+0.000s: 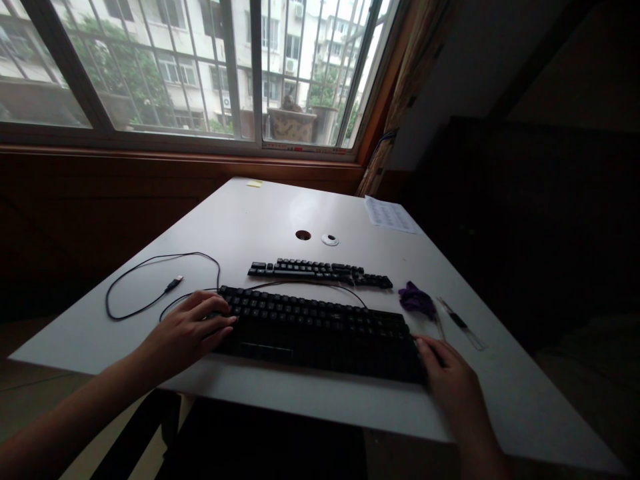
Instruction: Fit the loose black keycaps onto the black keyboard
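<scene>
A black keyboard (320, 343) lies across the near part of the white desk, with its front part bare of keycaps and rows of keys along its back. My left hand (197, 327) is closed over its left end, fingers bent onto the top. At the other end, my right hand (450, 370) grips the right edge, thumb and fingertips close together; whether something small is also between them I cannot tell. Just behind the keyboard, loose black keycaps (310, 270) stand grouped in rows. A black USB cable (113, 293) loops out on the left, its plug lying on the desk.
To the right lie a purple cloth (416, 300) and a wire keycap puller (463, 323) with a black handle. Farther back are a round cable hole (303, 235), its white cover (330, 240), a printed sheet (391, 215) and a yellow note (255, 184). A barred window is beyond the desk.
</scene>
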Motion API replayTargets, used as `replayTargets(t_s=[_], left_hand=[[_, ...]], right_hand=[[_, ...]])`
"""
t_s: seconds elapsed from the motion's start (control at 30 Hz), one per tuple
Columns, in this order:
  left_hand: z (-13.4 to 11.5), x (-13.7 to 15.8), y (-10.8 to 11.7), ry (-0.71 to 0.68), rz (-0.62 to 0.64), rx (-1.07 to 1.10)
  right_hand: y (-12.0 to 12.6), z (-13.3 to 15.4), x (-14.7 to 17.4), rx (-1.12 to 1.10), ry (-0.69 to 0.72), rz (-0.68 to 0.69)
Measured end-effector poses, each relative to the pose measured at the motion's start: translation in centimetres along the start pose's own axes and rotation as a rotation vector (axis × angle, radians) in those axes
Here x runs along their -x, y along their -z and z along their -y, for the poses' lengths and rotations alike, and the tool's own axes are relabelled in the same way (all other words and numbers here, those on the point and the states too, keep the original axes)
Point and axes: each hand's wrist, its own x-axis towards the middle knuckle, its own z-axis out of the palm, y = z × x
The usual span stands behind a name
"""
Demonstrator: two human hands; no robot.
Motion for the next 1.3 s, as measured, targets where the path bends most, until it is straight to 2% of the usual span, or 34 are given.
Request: replayTargets(t_s=[0.47,0.83,1.3], left_hand=[[-0.9,-0.6,0.2,-0.066,-0.008,-0.117],[-0.4,1.5,0.9,0.015,-0.089,-0.068],[-0.9,2.0,0.3,0.097,-0.057,-0.106]], right_hand=[[-0.1,-0.3,-0.2,-0.014,0.004,-0.007],[0.0,-0.2,-0.2,0.003,0.022,-0.02],[0.0,-0.6,-0.3,0.004,0.015,-0.005]])
